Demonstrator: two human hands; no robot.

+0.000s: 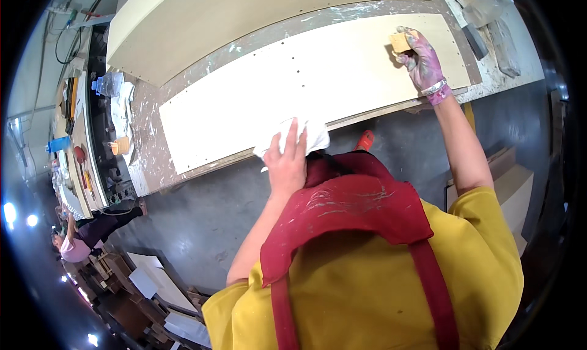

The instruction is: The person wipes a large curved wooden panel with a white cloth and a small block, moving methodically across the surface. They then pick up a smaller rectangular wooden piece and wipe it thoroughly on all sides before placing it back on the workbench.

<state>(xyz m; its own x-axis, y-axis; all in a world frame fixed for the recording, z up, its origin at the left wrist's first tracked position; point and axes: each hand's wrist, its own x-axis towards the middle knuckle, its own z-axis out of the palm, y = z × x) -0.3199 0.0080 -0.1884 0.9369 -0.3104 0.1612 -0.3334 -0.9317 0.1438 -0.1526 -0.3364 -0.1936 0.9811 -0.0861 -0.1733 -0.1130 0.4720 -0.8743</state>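
Note:
A long, pale flat board [361, 56] with small dark holes lies on the paint-marked workbench [147, 120] before me. My right hand [423, 61], in a purple-stained glove, pinches a small tan block [401, 42] over the board's right end. The block looks like a sanding sponge, and whether it touches the surface is hard to tell. At the board's near edge, my left hand [287, 165] is bare and holds a crumpled white cloth [315, 137], its fingers lying over it.
A large pale panel piece [202, 29] stands along the bench's far side. A clear bottle [109, 84] and an orange-tan cup [120, 145] sit on the left. Plastic containers [486, 8] and a dark block [474, 41] lie at the right. Another person [76, 249] is far left.

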